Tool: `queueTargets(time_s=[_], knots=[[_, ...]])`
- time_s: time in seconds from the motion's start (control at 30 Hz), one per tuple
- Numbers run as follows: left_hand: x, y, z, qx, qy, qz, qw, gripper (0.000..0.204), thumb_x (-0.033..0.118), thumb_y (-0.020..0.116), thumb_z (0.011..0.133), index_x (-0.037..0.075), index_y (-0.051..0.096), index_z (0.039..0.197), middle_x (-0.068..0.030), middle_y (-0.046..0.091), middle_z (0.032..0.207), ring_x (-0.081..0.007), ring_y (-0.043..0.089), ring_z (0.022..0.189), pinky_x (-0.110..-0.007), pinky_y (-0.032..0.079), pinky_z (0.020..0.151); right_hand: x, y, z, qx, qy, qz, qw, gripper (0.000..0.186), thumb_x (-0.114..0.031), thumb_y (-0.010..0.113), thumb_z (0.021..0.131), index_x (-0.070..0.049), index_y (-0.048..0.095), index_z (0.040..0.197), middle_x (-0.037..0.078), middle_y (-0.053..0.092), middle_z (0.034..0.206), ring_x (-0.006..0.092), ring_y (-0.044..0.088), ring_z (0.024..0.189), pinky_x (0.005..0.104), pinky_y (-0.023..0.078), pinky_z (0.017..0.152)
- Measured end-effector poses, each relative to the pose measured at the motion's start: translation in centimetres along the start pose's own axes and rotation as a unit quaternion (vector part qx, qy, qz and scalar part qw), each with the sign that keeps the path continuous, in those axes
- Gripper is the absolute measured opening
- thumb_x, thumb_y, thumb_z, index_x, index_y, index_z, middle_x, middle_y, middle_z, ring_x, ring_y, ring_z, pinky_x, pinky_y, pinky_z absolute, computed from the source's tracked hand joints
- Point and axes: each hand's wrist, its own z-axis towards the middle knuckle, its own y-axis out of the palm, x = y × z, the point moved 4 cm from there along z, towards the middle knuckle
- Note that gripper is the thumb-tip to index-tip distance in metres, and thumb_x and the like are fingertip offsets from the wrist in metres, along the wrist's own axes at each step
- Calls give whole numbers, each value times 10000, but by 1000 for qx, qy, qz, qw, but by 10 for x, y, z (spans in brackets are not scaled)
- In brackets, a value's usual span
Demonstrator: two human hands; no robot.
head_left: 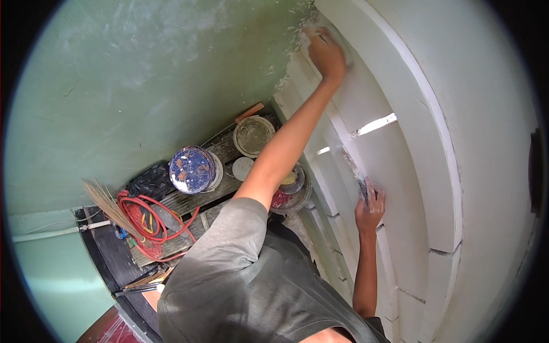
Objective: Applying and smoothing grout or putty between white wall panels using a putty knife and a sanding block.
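My left hand (327,56) reaches up to the corner where the green wall (143,74) meets the pale stepped wall panels (372,97). Its fingers are curled and slightly blurred by motion; what they hold, if anything, is hidden. Rough whitish plaster patches run along that corner by the fingertips. Lower and to the right, my right hand (370,210) grips a putty knife (351,162) by its dark handle. The blade, smeared with white filler, points up and away along a ledge of the panels. White residue coats the right fingers.
Wooden planks below carry a blue-lidded paint bucket (193,170), a bucket of greyish material (253,136), a coiled red hose (166,228), a stick broom (111,208) and a black plastic bag (150,182). Another tub (297,197) is partly behind my left arm.
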Motion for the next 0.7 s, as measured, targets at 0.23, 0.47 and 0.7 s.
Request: queueTargets(time_s=[0.23,0.47,0.7], knots=[[0,8,-6,-64,-9,22,998,320,176,496,1009,-98,488,1175,-326,655,900,-510,621,863,-546,435,754,-18,30,50,-67,-64,45,995,654,57,645,771,-161,600,1386,176,607,1080,358,619,978,432,530,843],[3,-10,-74,-143,41,-1,989,280,165,485,1020,-61,464,1183,-336,643,825,-522,622,798,-581,457,707,-5,48,62,-99,-51,119,987,527,-3,628,859,-120,602,1372,189,616,1067,371,617,967,452,523,833],[-35,-7,-18,-38,2,65,997,282,136,482,1006,-50,449,1215,-348,654,878,-531,630,872,-615,441,761,-12,51,66,-93,-77,92,988,596,-1,626,820,-138,581,1399,191,620,1098,373,613,972,448,528,847]])
